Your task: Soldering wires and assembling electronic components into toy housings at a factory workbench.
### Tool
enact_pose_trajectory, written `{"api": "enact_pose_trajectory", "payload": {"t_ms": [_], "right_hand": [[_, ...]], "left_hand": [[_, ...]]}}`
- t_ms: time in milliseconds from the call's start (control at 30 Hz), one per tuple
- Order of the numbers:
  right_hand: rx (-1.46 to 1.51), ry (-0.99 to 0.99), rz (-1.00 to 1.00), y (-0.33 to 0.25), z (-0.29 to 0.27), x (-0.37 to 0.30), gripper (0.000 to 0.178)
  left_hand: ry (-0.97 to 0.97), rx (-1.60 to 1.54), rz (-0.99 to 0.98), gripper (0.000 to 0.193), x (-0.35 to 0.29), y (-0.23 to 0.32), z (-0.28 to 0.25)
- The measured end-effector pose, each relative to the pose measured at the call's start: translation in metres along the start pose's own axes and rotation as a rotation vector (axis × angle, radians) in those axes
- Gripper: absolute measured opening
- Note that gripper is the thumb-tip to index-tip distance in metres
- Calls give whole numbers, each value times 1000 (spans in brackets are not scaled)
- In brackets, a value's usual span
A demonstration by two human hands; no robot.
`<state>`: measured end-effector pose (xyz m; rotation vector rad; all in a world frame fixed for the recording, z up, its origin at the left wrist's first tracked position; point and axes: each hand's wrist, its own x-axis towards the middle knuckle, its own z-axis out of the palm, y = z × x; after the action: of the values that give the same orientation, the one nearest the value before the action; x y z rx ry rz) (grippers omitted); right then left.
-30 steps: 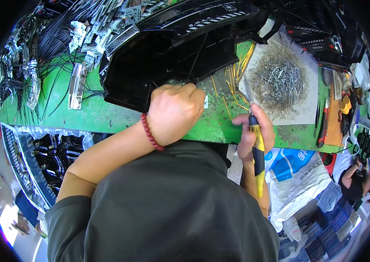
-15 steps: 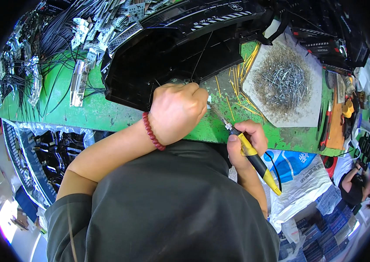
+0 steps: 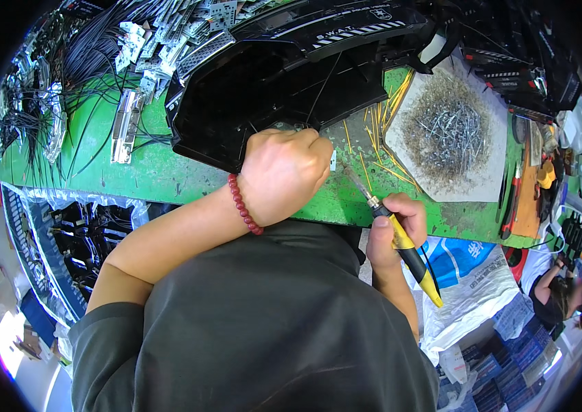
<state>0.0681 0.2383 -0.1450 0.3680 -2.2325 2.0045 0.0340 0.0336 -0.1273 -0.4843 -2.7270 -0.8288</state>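
Note:
My left hand (image 3: 284,172), a red bead bracelet (image 3: 241,206) on its wrist, is closed in a fist at the near edge of a black plastic shell (image 3: 236,96). Its fingers face away from me, so what they hold is hidden. A small whitish piece (image 3: 333,161) shows just right of its knuckles. My right hand (image 3: 399,230) grips a yellow-and-black soldering iron (image 3: 411,257) like a pen. The iron's metal tip points up and left, short of my left hand and apart from it.
Sticks of yellow rod (image 3: 374,130) lie beside a pale board (image 3: 401,161) heaped with metal pins (image 3: 449,127). Circuit boards (image 3: 198,27) and black wires (image 3: 92,51) crowd the far left of the green table (image 3: 181,182). Red-handled pliers (image 3: 510,206) lie right. Another person (image 3: 555,295) sits far right.
My right hand has drawn the soldering iron a little to the right, widening the gap to my left hand. The left hand keeps its place at the shell, and the whole view has shifted slightly.

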Motion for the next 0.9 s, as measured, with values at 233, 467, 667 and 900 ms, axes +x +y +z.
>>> {"api": "enact_pose_trajectory", "payload": {"t_ms": [233,467,667,900], "right_hand": [[49,113,80,-5,7,3,27],[-17,-12,-37,2,4,14,32],[-168,-111,-269,1,20,41,28],[-223,-138,-275,-7,25,49,32]], "left_hand": [[2,14,4,17,2,0,-1],[-167,79,12,13,7,2,-16],[-130,-300,-102,7,11,6,-35],[-61,-295,74,29,11,1,-41]]}}
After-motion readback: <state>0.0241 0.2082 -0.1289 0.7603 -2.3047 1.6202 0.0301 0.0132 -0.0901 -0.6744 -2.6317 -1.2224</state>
